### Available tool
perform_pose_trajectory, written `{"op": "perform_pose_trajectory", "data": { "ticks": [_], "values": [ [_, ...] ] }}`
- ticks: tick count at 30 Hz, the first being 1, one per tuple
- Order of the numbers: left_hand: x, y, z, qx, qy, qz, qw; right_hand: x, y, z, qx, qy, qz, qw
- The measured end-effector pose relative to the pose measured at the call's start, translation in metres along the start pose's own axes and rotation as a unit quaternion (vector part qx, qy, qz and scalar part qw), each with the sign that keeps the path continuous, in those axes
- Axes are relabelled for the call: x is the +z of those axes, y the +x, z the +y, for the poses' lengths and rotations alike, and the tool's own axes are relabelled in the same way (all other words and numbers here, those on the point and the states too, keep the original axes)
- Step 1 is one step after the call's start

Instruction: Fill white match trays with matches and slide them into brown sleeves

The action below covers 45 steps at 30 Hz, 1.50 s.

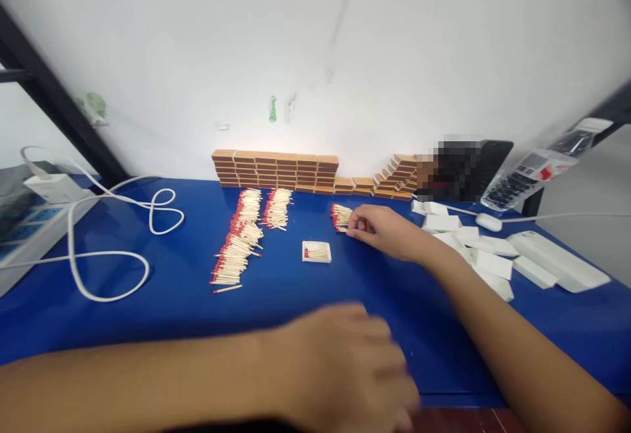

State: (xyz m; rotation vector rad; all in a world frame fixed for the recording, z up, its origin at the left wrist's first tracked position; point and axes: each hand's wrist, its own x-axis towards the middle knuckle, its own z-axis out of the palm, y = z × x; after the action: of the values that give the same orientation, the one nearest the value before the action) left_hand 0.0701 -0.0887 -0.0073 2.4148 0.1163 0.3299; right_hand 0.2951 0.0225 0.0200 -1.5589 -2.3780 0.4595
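Observation:
My right hand (pixel 382 230) reaches across the blue table (pixel 162 295) with its fingers pinched on a small bunch of red-tipped matches (pixel 340 217). A small white open tray (pixel 316 251) holding a few matches lies just left of that hand. Two long rows of loose matches (pixel 241 236) lie further left. My left hand (pixel 345 367) hovers near the table's front edge, smeared by motion, so its fingers cannot be read.
Stacked brown matchboxes (pixel 276 170) line the wall. White box sleeves (pixel 473 249) lie at the right beside a white mouse (pixel 488 221) and a calculator (pixel 522 180). A power strip (pixel 29 229) and looping white cable (pixel 108 249) occupy the left.

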Motion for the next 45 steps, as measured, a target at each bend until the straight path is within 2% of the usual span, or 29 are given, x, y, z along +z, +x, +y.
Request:
{"op": "perform_pose_trajectory", "data": {
  "ticks": [2,4,6,8,11,14,19,23,30,34,37,40,43,45],
  "values": [
    [-0.038,-0.003,-0.019,-0.033,0.221,0.102,0.969,0.000,0.001,0.000,-0.005,-0.003,0.003,1.000],
    [-0.070,-0.013,-0.035,-0.112,0.316,0.169,0.927,0.001,0.001,0.000,-0.012,-0.010,0.013,1.000],
    [-0.090,-0.026,-0.045,-0.161,0.372,0.166,0.899,0.001,0.001,0.000,-0.016,-0.016,0.016,1.000],
    [-0.098,-0.034,-0.050,-0.182,0.392,0.143,0.890,0.000,0.001,-0.001,-0.015,-0.023,0.006,1.000],
    [-0.096,-0.038,-0.054,-0.189,0.397,0.113,0.891,-0.001,0.000,-0.002,-0.003,-0.029,-0.011,1.000],
    [-0.092,-0.036,-0.057,-0.184,0.396,0.105,0.894,-0.003,-0.001,-0.003,0.000,-0.028,-0.007,1.000],
    [-0.091,-0.037,-0.062,-0.171,0.406,0.120,0.890,-0.002,-0.006,-0.016,-0.052,0.017,0.036,0.998],
    [-0.093,-0.037,-0.063,-0.168,0.421,0.140,0.880,0.005,-0.008,-0.027,-0.107,0.047,0.041,0.992],
    [-0.087,-0.036,-0.067,-0.123,0.447,0.158,0.872,0.023,-0.008,-0.038,-0.137,0.042,0.054,0.988],
    [-0.084,-0.036,-0.067,-0.119,0.441,0.164,0.874,0.022,-0.008,-0.039,-0.146,0.047,0.061,0.986],
    [-0.084,-0.037,-0.067,-0.130,0.431,0.169,0.877,0.012,-0.007,-0.030,-0.125,0.046,0.099,0.986],
    [-0.084,-0.038,-0.069,-0.141,0.426,0.167,0.878,0.001,-0.003,-0.014,-0.070,0.009,0.115,0.991],
    [-0.085,-0.038,-0.069,-0.149,0.421,0.159,0.880,-0.002,0.001,0.000,-0.030,-0.036,0.070,0.996],
    [-0.086,-0.038,-0.068,-0.155,0.418,0.158,0.881,-0.001,0.002,0.003,-0.009,-0.029,0.029,0.999]
  ]
}}
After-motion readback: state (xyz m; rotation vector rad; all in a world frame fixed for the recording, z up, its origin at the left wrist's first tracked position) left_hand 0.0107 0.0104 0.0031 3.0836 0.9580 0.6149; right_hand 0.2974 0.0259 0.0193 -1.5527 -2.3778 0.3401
